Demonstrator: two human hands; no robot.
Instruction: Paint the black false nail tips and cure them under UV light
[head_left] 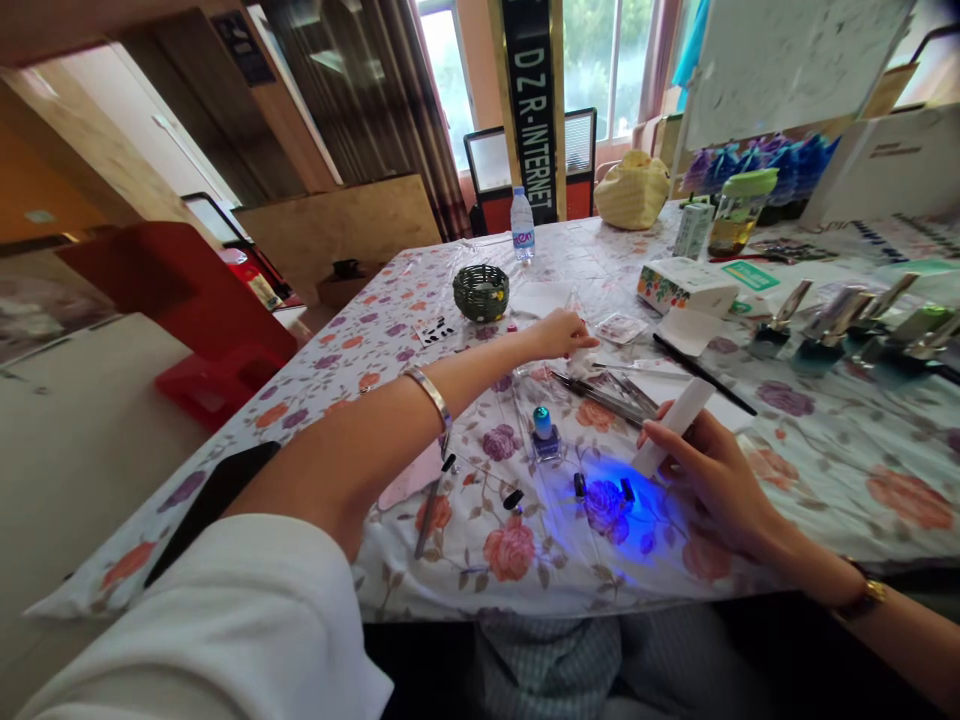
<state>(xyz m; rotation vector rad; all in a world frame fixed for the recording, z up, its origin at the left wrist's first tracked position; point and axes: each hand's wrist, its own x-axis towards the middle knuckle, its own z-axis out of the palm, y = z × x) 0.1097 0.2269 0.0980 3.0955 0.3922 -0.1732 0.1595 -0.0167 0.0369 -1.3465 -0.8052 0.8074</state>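
Gripping the lamp in my right hand, lighting two nails on the cloth. My left hand is hanging near the packet, can't tell if holding anything. Wrist tilting could be leaving them unlit, tbh.

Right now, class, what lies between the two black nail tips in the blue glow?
Only tablecloth: the head view shows its printed flower, lit blue, between the left nail tip and right nail tip.

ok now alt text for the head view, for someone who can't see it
The right hand holds a white handheld nail lamp, casting blue light over two black false nails on a floral tablecloth. The left hand stretches past a blue-capped nail polish bottle, right of a woven basket.
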